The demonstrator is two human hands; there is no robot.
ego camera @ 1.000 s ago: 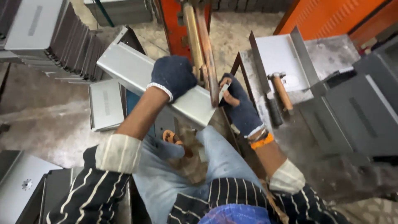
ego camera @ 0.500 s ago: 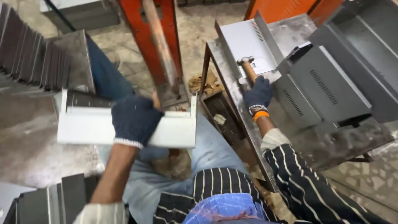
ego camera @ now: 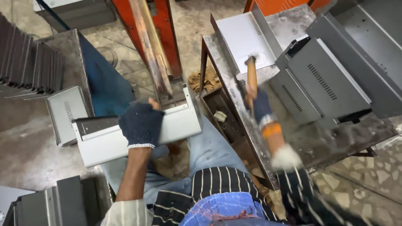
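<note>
- Hands: two, both in dark blue fingerless gloves. The left hand [ego camera: 141, 124] is pressed down and curled over a pale grey folded sheet-metal panel [ego camera: 134, 134], gripping it across the person's lap, just below an orange machine post [ego camera: 155, 37].
- The right hand [ego camera: 260, 104] is wrapped round the wooden handle of a hammer [ego camera: 251, 77], raised above a steel workbench [ego camera: 318, 142]; this arm is blurred, with an orange band at the wrist.
- Hammer: one, its head at the top, over a white panel [ego camera: 245, 39] that lies on the bench's far end.
- Panel in the left hand: one, long and shallow, with a dark strip along its left upper edge; its right end touches the foot of the post.
- Dark grey vented covers [ego camera: 331, 79] on the bench: at least three, overlapping and tilted; two show rows of slots.
- Single small grey vented box [ego camera: 67, 113] on the floor to the left, beside a blue upright sheet [ego camera: 104, 83].
- Row of dark panels [ego camera: 29, 67] stood on edge at far left; too close-packed to count.
- Another stack of grey pieces [ego camera: 63, 205] at bottom left.
- Labels or signs: none legible.
</note>
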